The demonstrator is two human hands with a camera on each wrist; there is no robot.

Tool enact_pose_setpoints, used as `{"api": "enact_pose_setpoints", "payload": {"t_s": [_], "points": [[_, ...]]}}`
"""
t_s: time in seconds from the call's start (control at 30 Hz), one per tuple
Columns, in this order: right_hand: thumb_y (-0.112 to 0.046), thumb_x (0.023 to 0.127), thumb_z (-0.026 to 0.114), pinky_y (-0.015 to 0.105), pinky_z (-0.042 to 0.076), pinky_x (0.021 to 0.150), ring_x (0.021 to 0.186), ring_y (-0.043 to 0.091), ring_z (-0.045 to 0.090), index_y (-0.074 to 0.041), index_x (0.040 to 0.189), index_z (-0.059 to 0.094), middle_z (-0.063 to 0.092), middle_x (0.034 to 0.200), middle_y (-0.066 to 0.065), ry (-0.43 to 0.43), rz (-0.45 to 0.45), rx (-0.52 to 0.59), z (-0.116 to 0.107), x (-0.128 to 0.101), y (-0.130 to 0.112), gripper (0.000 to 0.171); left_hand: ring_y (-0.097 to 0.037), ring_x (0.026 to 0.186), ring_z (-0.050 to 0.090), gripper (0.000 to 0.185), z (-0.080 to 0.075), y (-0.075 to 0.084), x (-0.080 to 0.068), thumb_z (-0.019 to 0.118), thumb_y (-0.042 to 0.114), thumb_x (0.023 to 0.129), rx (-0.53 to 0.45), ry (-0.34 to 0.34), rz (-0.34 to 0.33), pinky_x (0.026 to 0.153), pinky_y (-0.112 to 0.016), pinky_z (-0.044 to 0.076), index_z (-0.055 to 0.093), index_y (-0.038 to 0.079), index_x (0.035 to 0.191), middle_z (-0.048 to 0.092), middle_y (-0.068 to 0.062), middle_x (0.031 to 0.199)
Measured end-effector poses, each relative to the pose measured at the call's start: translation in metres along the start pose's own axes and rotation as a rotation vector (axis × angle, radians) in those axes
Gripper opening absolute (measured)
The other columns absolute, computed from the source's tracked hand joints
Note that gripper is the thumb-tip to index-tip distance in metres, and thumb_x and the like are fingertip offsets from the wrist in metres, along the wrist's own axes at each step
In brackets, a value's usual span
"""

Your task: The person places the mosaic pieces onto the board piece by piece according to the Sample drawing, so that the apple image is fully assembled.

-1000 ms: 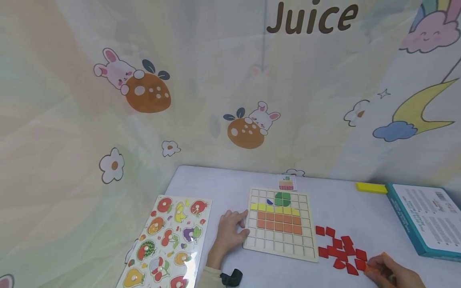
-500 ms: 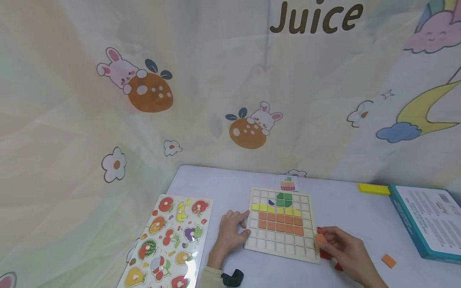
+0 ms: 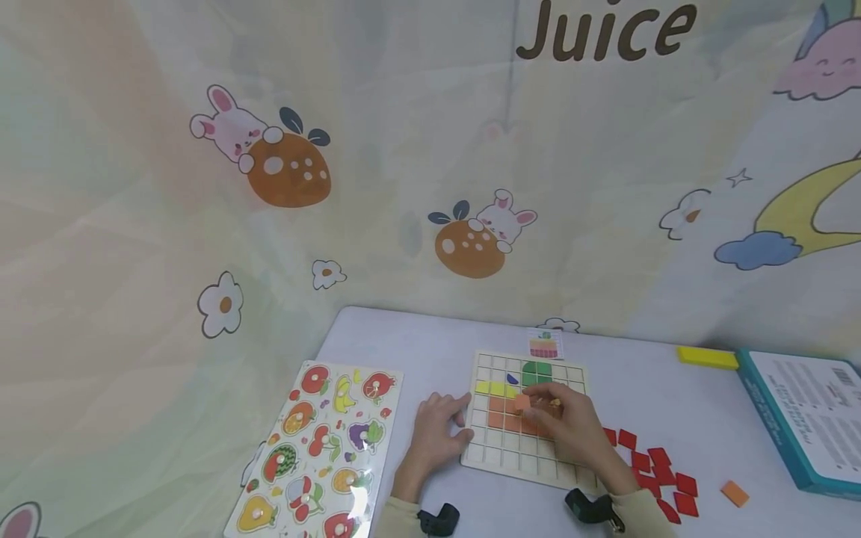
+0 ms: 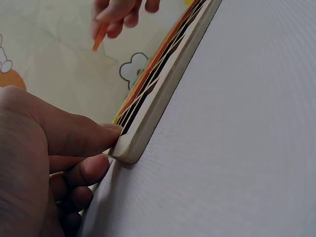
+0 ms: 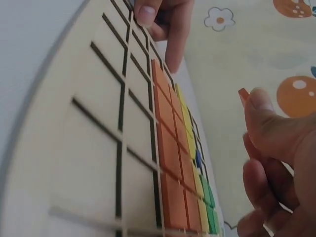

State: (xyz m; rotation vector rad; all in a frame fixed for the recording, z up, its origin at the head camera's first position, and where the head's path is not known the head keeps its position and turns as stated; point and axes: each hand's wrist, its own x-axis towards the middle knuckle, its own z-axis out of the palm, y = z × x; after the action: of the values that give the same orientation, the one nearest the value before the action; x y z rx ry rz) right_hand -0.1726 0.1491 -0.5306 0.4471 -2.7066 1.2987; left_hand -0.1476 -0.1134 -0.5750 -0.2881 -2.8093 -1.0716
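Our right hand is over the grid board, pinching an orange tile between thumb and fingers above the orange rows. The right wrist view shows only the tile's corner past the thumb; we can't tell if it touches the board. The hand covers part of the orange and yellow rows. Our left hand rests at the board's left edge, fingertips pressing the corner, fingers curled against it. Red tiles and a spare orange tile lie right of the board. The blue box is cut off at the frame edge, and the fruit puzzle at the bottom.
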Motion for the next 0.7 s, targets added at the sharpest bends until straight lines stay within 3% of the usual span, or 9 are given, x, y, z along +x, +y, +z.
{"api": "enact_pose_setpoints", "payload": {"t_s": [0.3,0.7], "points": [[-0.025,0.086,0.089,0.050,0.051,0.098,0.112,0.025,0.062,-0.020,0.113,0.081,0.073,0.118,0.002,-0.051,0.073,-0.032,0.031,0.027,-0.008,0.029,-0.003,0.085,0.039,0.060,0.000,-0.001,0.001,0.080,0.019,0.082,0.000,-0.010,-0.004,0.082,-0.026,0.031,0.070,0.013,0.140,0.049,0.016,0.076],[-0.023,0.083,0.090,0.039,0.043,0.086,0.100,0.018,0.056,-0.021,0.103,0.084,0.073,0.108,-0.001,-0.102,0.111,-0.097,0.058,0.037,-0.020,0.021,-0.003,0.083,0.038,0.060,0.001,-0.004,0.002,0.079,0.021,0.082,0.000,-0.019,0.006,0.081,-0.025,0.031,0.070,0.015,0.141,0.050,0.016,0.077]]}}
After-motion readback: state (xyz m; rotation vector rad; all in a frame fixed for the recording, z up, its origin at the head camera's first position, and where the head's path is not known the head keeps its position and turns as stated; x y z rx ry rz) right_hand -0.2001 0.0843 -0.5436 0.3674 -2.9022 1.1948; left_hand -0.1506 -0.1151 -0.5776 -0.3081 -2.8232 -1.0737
